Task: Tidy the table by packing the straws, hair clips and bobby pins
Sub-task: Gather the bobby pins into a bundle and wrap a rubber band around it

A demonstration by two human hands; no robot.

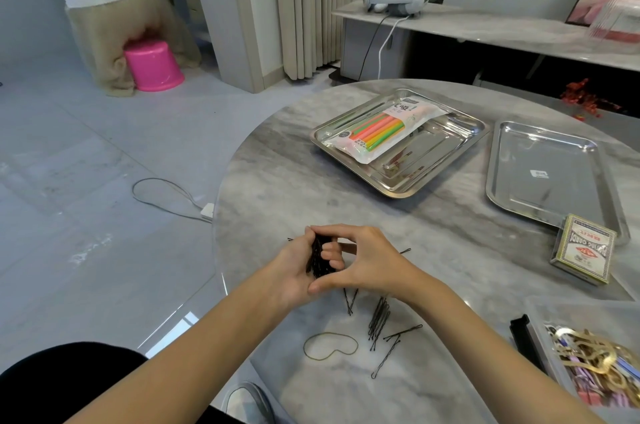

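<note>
My left hand is closed around a bunch of black bobby pins held above the marble table. My right hand touches the same bunch, thumb and fingers curled against it. More loose bobby pins lie on the table just in front of my hands, with a tan rubber band beside them. A packet of coloured straws rests in a steel tray further back. Gold and pastel hair clips fill a clear box at the right edge.
A second steel tray lies to the right, with a pack of playing cards on its near corner. The table's curved edge runs at left. On the floor are a cable with a charger and a pink stool.
</note>
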